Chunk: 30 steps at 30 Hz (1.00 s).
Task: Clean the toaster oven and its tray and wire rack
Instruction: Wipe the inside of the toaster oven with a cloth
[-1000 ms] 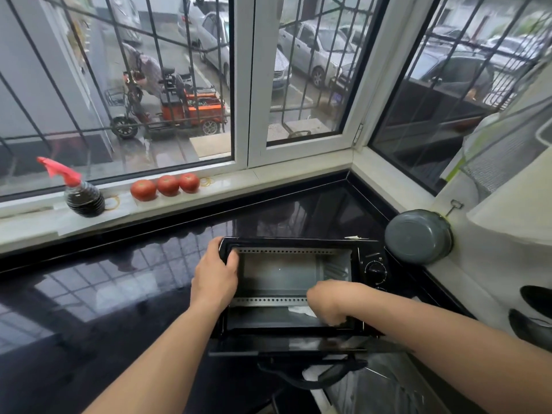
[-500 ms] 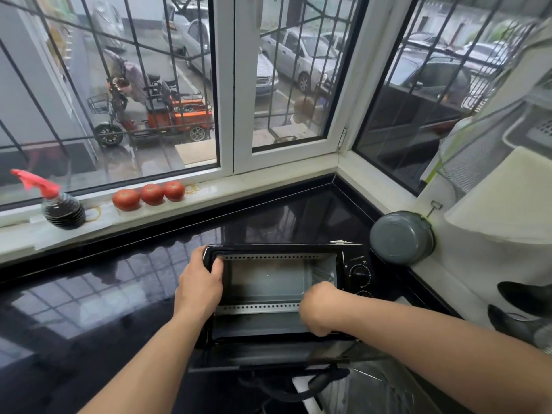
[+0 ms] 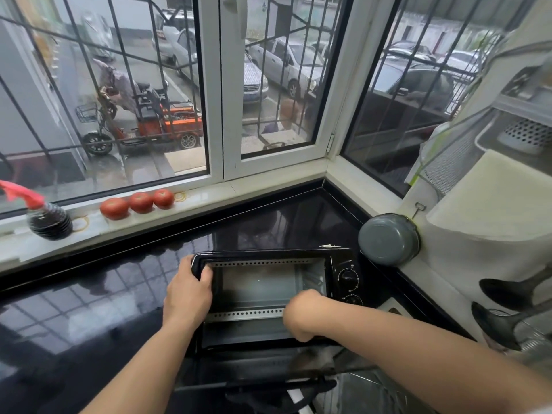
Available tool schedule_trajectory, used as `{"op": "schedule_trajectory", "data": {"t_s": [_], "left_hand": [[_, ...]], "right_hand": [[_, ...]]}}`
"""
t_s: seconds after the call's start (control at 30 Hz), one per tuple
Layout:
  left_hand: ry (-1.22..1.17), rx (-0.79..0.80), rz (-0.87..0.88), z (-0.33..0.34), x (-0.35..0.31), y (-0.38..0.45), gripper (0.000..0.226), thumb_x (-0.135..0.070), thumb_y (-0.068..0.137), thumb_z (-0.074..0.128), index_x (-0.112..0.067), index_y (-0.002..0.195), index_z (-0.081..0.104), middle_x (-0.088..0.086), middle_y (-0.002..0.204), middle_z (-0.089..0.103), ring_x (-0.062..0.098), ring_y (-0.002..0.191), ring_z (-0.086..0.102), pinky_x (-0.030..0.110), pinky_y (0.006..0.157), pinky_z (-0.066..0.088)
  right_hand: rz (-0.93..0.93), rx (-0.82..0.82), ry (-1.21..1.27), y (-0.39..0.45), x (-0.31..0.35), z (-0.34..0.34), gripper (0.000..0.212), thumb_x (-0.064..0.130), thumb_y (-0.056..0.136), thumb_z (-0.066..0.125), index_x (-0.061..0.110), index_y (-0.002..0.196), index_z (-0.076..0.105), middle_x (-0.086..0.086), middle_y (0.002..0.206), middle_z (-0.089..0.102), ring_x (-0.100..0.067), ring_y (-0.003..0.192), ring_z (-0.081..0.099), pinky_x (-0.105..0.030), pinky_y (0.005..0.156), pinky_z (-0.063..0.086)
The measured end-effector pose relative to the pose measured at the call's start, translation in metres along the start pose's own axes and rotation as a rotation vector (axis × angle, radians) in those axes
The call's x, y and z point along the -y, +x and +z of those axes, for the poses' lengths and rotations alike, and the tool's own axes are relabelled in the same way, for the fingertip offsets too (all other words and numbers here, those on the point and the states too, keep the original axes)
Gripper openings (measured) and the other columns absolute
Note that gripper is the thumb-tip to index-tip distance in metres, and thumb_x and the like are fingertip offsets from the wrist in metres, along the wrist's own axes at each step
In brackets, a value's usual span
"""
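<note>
The toaster oven [image 3: 274,297] stands on the dark glossy tabletop [image 3: 89,309] with its door [image 3: 257,372] folded down flat toward the person. From the oven, the window corner lies at 12 o'clock and a grey pot [image 3: 388,239] at 2 o'clock, near the control knobs [image 3: 348,277].

Step in hand, by judgement: wiping the inside of the oven cavity. No tray or wire rack can be made out in the cavity, and neither shows elsewhere in the view, so their state cannot be told.

Left hand [image 3: 188,297]: placed at the oven's 9 o'clock side, its grip closed round the upper left corner of the front frame, thumb on the front edge. It appears to brace the casing against sliding.

Right hand [image 3: 301,315]: reaches into the cavity mouth at about 5 o'clock of the opening, knuckles up and fingers curled downward out of sight. A cloth or wipe may be underneath, but none shows; whether this grip holds anything cannot be told.

Next move, by judgement:
1. Keep the left hand clamped on the frame so the light casing does not shift on the smooth tabletop.
2. Work the right hand across the cavity floor toward 9 o'clock, then up the side walls.
3. Stay clear of the perforated metal strip [image 3: 248,314] along the lower front edge, which could catch a cloth.
</note>
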<state>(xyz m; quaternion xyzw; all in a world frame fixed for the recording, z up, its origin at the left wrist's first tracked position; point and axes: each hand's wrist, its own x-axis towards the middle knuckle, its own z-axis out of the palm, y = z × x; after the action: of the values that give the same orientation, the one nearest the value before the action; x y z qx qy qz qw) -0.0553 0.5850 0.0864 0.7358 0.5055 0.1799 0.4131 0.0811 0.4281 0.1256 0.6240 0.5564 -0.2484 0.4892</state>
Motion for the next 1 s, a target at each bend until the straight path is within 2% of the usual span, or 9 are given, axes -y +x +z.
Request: {"op": "schedule_trajectory", "data": {"t_s": [0.1,0.17,0.27,0.37,0.47,0.6,0.7,0.77,1.0], "left_hand": [[-0.002,0.018,0.006,-0.002,0.002,-0.003,0.035,-0.044,0.104,0.046,-0.035,0.138,0.044,0.007,0.11,0.066,0.034,0.099,0.061,0.049,0.086,0.051],[0.001,0.027,0.007,-0.003,0.002,-0.003,0.033,-0.044,0.104,0.046,-0.035,0.137,0.045,0.006,0.108,0.065,0.033,0.096,0.06,0.047,0.084,0.05],[0.007,0.024,0.006,-0.004,0.0,-0.004,0.032,-0.043,0.105,0.046,-0.034,0.136,0.046,0.004,0.108,0.064,0.03,0.095,0.058,0.044,0.082,0.046],[0.018,0.005,0.002,-0.003,0.002,-0.009,0.031,-0.045,0.105,0.044,-0.036,0.135,0.044,0.003,0.111,0.064,0.031,0.097,0.058,0.047,0.085,0.047],[0.041,-0.015,-0.002,-0.002,0.003,-0.011,0.026,-0.045,0.105,0.044,-0.036,0.13,0.043,0.001,0.107,0.061,0.029,0.095,0.055,0.046,0.085,0.045],[0.06,-0.029,-0.004,-0.003,0.002,-0.012,0.015,-0.043,0.105,0.046,-0.039,0.12,0.043,-0.003,0.102,0.056,0.026,0.089,0.049,0.041,0.081,0.037],[0.05,-0.052,0.003,-0.001,0.004,-0.017,0.019,-0.042,0.104,0.047,-0.04,0.122,0.044,-0.003,0.101,0.056,0.026,0.088,0.05,0.041,0.079,0.038],[0.038,-0.061,0.011,0.0,0.006,-0.021,0.018,-0.042,0.104,0.046,-0.042,0.121,0.043,-0.003,0.103,0.058,0.026,0.089,0.052,0.041,0.078,0.039],[0.032,-0.059,0.005,-0.001,0.007,-0.023,0.025,-0.043,0.103,0.045,-0.041,0.128,0.044,-0.004,0.106,0.059,0.025,0.092,0.054,0.041,0.081,0.04]], "right_hand": [[-0.155,-0.106,0.146,-0.008,0.001,-0.022,0.021,0.011,0.092,0.053,0.004,0.078,0.067,-0.011,0.08,0.065,-0.033,0.078,0.062,-0.034,0.068,0.052],[-0.088,-0.426,0.322,-0.005,0.002,-0.024,0.02,0.013,0.091,0.051,0.01,0.075,0.062,-0.011,0.081,0.061,-0.032,0.076,0.058,-0.032,0.065,0.046],[0.087,-0.683,0.343,0.006,0.01,-0.011,0.024,0.009,0.091,0.055,0.006,0.113,0.063,-0.017,0.114,0.057,-0.035,0.107,0.052,-0.04,0.079,0.042],[0.125,-0.535,0.281,0.02,0.017,0.002,0.042,0.007,0.091,0.055,0.004,0.133,0.056,-0.021,0.131,0.05,-0.038,0.125,0.041,-0.046,0.101,0.04],[0.112,-0.382,0.469,0.036,0.012,0.006,0.043,0.006,0.091,0.052,0.002,0.133,0.055,-0.022,0.132,0.045,-0.038,0.125,0.04,-0.043,0.101,0.043],[0.07,-0.135,0.761,0.047,-0.013,-0.004,0.043,0.025,0.095,0.047,0.007,0.133,0.053,-0.017,0.11,0.063,-0.03,0.085,0.064,-0.023,0.058,0.054],[-0.003,0.015,0.984,0.067,-0.031,-0.004,0.079,0.073,0.092,0.033,0.023,0.154,0.035,-0.004,0.154,0.041,-0.03,0.136,0.045,-0.032,0.1,0.042],[-0.027,-0.018,0.99,0.081,-0.027,-0.005,0.086,0.077,0.094,0.017,0.021,0.16,0.019,-0.002,0.166,0.017,-0.023,0.153,0.016,-0.039,0.121,0.017],[-0.156,-0.207,1.077,0.104,-0.01,-0.026,0.06,0.052,0.106,0.03,0.023,0.158,0.025,0.0,0.165,0.023,-0.019,0.15,0.022,-0.034,0.117,0.02]]}}
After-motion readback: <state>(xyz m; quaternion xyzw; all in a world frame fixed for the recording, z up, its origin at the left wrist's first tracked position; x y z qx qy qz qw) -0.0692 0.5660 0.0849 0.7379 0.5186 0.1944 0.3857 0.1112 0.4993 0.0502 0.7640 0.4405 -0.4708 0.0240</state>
